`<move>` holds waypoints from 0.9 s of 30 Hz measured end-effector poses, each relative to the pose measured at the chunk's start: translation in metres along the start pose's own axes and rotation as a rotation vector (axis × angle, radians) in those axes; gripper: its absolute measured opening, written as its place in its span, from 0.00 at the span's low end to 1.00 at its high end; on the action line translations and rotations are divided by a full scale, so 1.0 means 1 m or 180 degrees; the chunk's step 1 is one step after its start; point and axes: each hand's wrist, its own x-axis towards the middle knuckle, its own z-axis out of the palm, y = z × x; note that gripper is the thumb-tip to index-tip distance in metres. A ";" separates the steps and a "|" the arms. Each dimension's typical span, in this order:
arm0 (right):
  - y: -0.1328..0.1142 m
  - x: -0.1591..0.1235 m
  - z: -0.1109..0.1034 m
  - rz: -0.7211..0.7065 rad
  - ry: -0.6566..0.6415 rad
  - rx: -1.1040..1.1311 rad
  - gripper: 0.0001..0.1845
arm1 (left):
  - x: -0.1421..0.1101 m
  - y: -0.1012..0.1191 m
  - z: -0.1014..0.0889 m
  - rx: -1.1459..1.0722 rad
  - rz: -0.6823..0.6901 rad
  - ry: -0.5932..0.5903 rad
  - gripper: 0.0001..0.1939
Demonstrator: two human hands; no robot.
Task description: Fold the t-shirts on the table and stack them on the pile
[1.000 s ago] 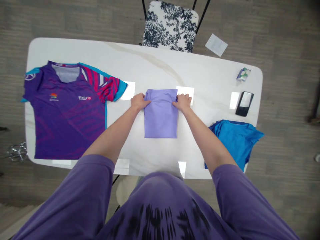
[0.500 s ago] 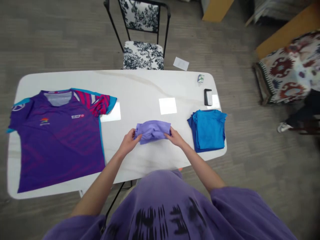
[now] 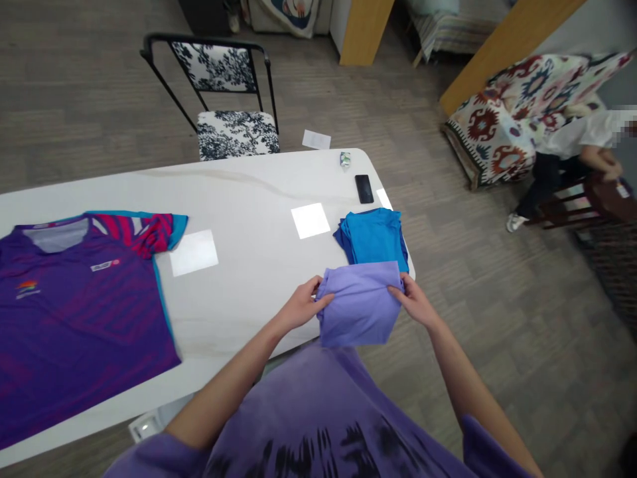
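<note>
A folded lavender garment [image 3: 359,304] hangs lifted over the near edge of the white table [image 3: 249,192]. My left hand [image 3: 300,307] pinches its left side and my right hand [image 3: 416,302] grips its right side, both closed on the cloth. Just beyond it lies a folded blue garment [image 3: 373,234] near the table's right end. A purple and pink sports jersey [image 3: 79,299] is spread flat on the left of the table.
A black phone [image 3: 363,188] and a small packet [image 3: 344,159] lie at the table's far right corner. A floral-print chair [image 3: 223,99] stands behind the table. A slip of paper [image 3: 316,139] is on the floor. Another person [image 3: 572,159] sits at far right by a patterned throw.
The lavender garment was folded shorter, then lifted and carried right toward the blue garment. The head camera swung right, showing more of the room.
</note>
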 end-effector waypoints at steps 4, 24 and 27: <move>0.043 0.108 -0.103 -0.0169 0.0227 -0.0332 0.24 | 0.146 0.012 0.044 0.0293 0.0265 0.0130 0.20; 0.183 0.294 -0.074 -0.0194 -0.0171 -0.1881 0.39 | 0.400 -0.081 0.194 0.2767 0.0553 -0.0106 0.65; 0.168 0.269 -0.078 -0.0293 0.0112 -0.1875 0.39 | 0.360 -0.066 0.174 0.2671 0.0744 -0.0018 0.55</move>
